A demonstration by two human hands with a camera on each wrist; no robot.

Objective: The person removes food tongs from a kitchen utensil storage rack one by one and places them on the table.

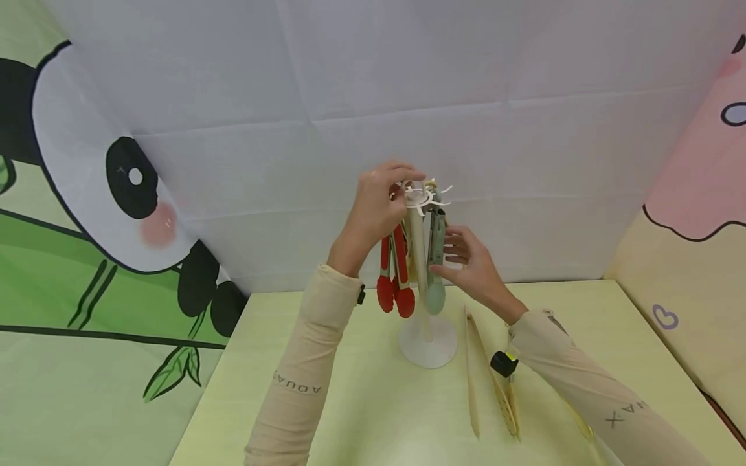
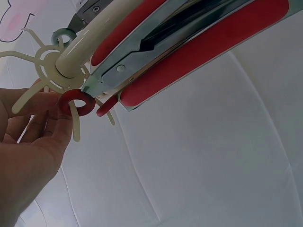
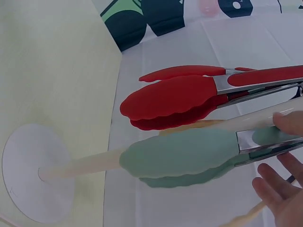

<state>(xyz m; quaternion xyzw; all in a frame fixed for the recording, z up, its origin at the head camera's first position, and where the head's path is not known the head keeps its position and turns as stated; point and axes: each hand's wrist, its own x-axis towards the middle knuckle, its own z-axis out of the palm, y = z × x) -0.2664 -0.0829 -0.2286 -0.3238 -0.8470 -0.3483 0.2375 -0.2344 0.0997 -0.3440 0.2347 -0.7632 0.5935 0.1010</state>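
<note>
A cream utensil stand (image 1: 421, 259) with a round white base (image 1: 428, 353) rises from the table, its top a ring of curved hooks (image 2: 42, 66). My left hand (image 1: 381, 194) grips this hook ring, fingertips right at the red loop of the red tongs (image 1: 402, 278). That loop (image 2: 78, 109) sits round one hook, and the tongs hang head down. Green tongs (image 3: 184, 156) hang on the right, their loop (image 2: 57, 34) on another hook. Beside their handle is my right hand (image 1: 472, 262), fingers spread and thumb tip at the handle.
Wooden tongs (image 1: 494, 382) lie on the pale yellow table (image 1: 361, 401) right of the base, below the right forearm. A second pair of red tongs (image 3: 182, 72) hangs behind the first. White cloth (image 1: 350, 129) covers the wall close behind the stand.
</note>
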